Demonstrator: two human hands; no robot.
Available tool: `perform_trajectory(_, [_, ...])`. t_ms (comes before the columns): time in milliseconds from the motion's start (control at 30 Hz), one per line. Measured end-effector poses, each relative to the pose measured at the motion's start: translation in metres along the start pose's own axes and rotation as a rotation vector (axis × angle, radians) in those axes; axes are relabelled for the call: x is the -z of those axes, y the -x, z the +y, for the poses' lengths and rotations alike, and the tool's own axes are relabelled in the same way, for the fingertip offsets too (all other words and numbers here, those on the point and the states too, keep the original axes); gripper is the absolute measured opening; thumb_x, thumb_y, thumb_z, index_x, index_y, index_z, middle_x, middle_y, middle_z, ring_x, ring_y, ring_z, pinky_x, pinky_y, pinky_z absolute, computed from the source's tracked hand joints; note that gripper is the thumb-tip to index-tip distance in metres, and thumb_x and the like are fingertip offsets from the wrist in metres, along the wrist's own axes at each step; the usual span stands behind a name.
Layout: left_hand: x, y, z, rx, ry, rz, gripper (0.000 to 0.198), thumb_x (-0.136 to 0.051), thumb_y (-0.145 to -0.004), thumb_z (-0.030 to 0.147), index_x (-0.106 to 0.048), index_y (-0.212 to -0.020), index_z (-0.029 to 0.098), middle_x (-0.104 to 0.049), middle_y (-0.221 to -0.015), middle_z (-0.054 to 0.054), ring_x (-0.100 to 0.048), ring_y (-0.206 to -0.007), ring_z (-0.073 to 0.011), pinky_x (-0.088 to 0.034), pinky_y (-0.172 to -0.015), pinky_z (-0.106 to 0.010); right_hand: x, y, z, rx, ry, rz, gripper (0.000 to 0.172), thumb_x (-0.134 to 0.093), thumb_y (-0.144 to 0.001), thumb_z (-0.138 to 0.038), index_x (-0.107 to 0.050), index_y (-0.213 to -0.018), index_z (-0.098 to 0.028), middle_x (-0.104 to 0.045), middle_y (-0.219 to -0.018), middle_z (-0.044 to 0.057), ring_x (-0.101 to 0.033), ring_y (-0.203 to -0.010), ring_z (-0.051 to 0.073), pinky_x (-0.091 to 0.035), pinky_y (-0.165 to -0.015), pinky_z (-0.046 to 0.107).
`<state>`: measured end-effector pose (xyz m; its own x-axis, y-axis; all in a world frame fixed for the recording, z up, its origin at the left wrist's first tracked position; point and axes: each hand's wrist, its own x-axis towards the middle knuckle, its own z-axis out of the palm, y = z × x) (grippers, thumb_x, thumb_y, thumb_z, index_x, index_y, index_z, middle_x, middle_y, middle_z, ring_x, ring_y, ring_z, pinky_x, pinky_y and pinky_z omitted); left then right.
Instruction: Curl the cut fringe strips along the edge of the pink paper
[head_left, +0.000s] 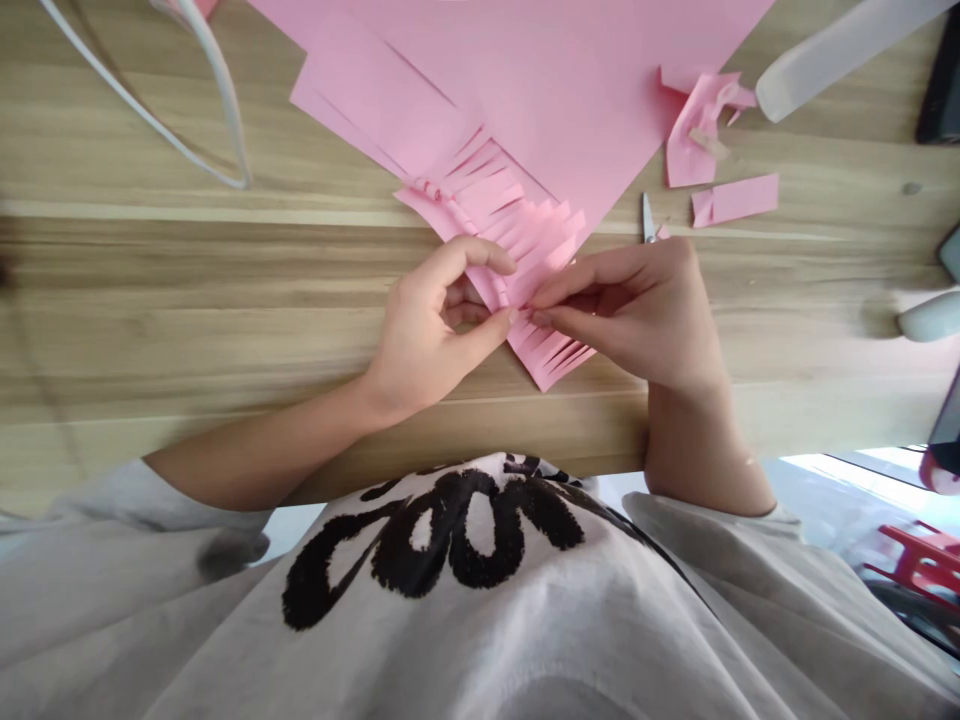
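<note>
A pink paper strip (pixel 540 362), cut into a fringe along one side, lies slanted between my hands, its upper fringes curled. My left hand (pixel 442 325) is curved over the strip's uncut edge, thumb and fingers closed on it near the middle. From the other side my right hand (pixel 626 310) pinches one of the fringes between thumb and fingertips. The two thumbs almost meet above the strip. Beyond them a large pink sheet (pixel 570 90) carries a smaller pink piece (pixel 390 90) on its left edge.
Pink scraps (pixel 694 130) and a small folded pink piece (pixel 742 200) lie at the right on the wooden table (pixel 187 300). Close to them, a scissors tip (pixel 648 215) shows beyond my right hand. A white cable (pixel 225 90) loops at upper left; a whitish translucent object (pixel 817 75) lies upper right.
</note>
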<state>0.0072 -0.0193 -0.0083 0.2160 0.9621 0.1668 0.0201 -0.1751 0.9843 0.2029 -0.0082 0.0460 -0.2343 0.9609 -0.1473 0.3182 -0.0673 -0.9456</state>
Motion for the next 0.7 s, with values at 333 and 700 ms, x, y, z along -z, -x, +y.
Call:
perform_trajectory(333, [-0.0005, 0.0005, 0.0037, 0.047, 0.017, -0.016, 0.028, -0.075, -0.082, 0.017, -0.065, -0.108, 0.022, -0.068, -0.105, -0.001, -0.069, -0.079, -0.0123, -0.063, -0.064, -0.024, -0.0006, -0.0010, -0.0001, 0.021, 0.050, -0.040, 0.015, -0.077, -0.075, -0.007, -0.076, -0.071, -0.021, -0.076, -0.072, 0.001, -0.069, -0.066, 0.015, -0.056, -0.059, 0.030])
perform_trajectory(700, [0.0009, -0.0003, 0.0036, 0.059, -0.002, -0.038, 0.027, -0.077, -0.084, 0.023, -0.064, -0.107, 0.022, -0.068, -0.104, -0.002, -0.069, -0.077, -0.0121, -0.064, -0.064, -0.025, -0.0021, 0.0000, 0.0024, 0.019, 0.014, -0.013, 0.016, -0.078, -0.074, -0.005, -0.078, -0.072, -0.021, -0.080, -0.076, 0.001, -0.074, -0.073, 0.016, -0.061, -0.068, 0.029])
